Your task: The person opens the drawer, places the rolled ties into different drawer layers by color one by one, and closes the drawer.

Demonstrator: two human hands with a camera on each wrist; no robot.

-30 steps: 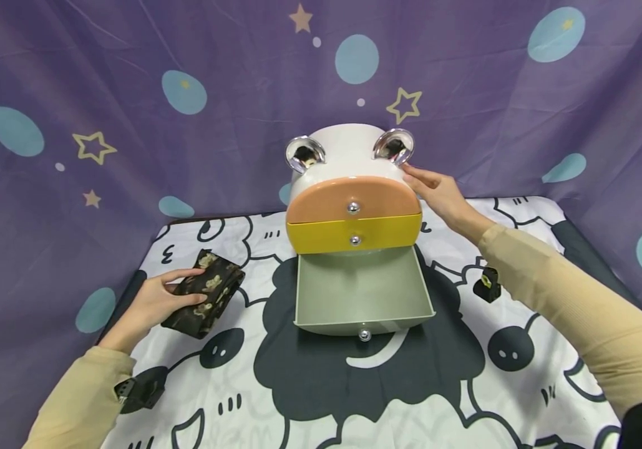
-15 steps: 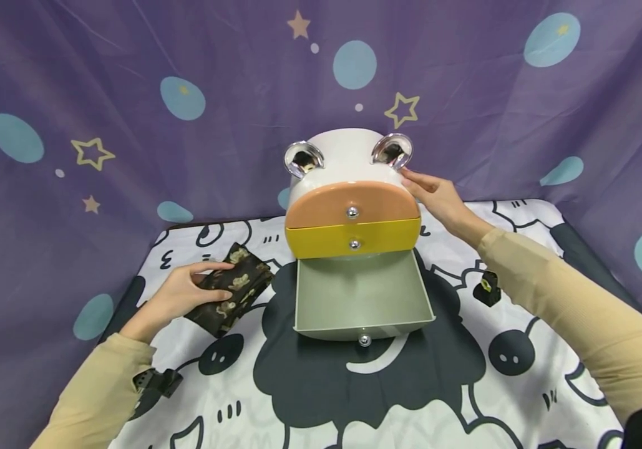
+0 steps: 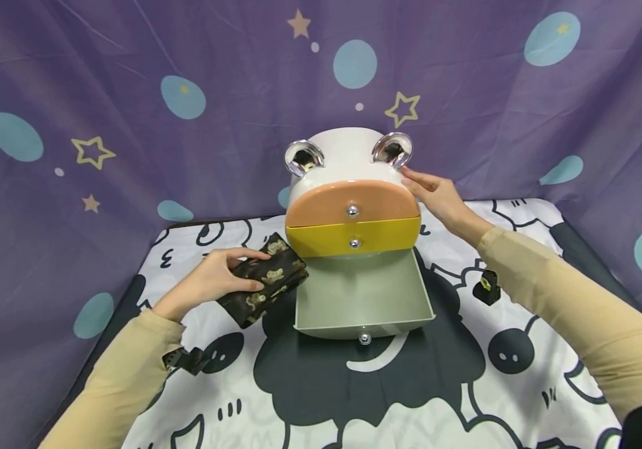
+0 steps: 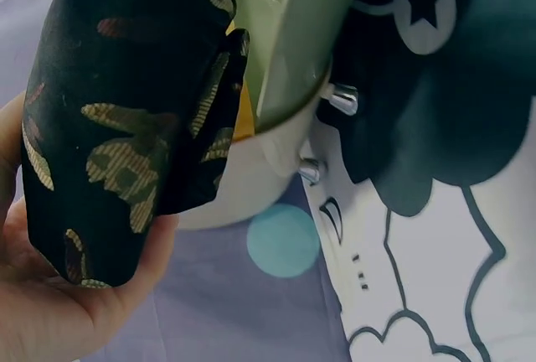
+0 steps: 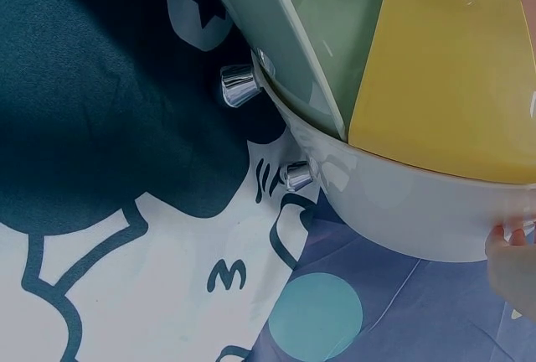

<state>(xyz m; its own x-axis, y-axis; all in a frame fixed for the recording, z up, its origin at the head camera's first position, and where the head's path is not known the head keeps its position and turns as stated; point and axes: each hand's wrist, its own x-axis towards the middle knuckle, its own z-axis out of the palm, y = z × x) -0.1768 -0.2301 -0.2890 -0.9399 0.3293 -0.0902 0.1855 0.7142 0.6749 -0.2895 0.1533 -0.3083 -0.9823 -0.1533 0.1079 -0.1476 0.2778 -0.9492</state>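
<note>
My left hand pinches a folded black pouch with a gold flower pattern, thumb on one side and fingers on the other. The pouch is tilted, and its right corner overlaps the left edge of the pulled-out green drawer in the head view. That drawer is the lowest of a frog-faced drawer box, white with shiny silver eyes. My right hand rests its fingertips on the box's right side, just below the right eye; in the right wrist view those fingertips touch the white shell.
Above the green drawer, the yellow drawer and the orange drawer are closed, each with a silver knob. A black-and-white cartoon cloth covers the table. Behind hangs a purple curtain.
My left hand has carried the pouch rightward from the left of the table up to the green drawer's left edge. The right hand has kept its place on the box.
</note>
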